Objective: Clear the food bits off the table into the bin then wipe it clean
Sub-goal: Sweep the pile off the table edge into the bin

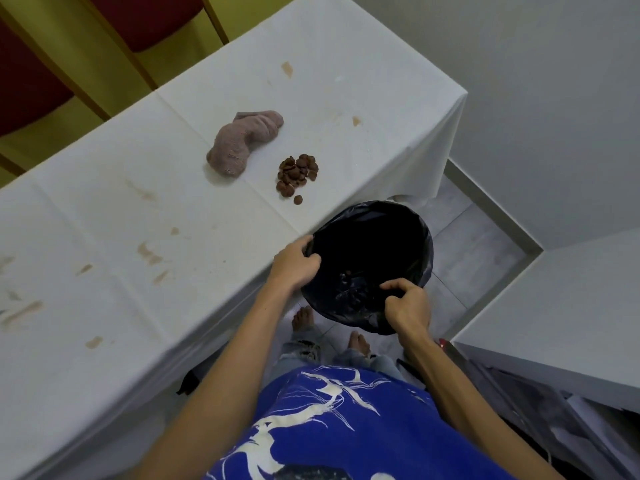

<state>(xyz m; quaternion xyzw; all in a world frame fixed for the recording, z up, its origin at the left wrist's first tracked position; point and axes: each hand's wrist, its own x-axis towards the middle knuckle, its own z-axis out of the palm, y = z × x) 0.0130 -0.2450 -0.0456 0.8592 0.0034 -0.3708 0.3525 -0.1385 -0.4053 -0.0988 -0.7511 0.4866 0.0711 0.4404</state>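
Left hand (296, 263) and right hand (407, 304) each pinch the rim of the bin (424, 233) beside the desk (138, 209); tucking it under the edge should catch the food bits (297, 173) cleanly.

Both hands are gripping the bin (372, 237) by its black-lined rim, the left hand (294, 266) curling over the edge nearest the table (114, 216), the right hand (408, 303) pinching the near rim. The bin is sitting just beside the table edge. A heap of brown food bits (297, 173) is lying close to that edge, a crumpled cloth (242, 142) resting just beside it. Brown smears (149, 252) are showing across the white cover.
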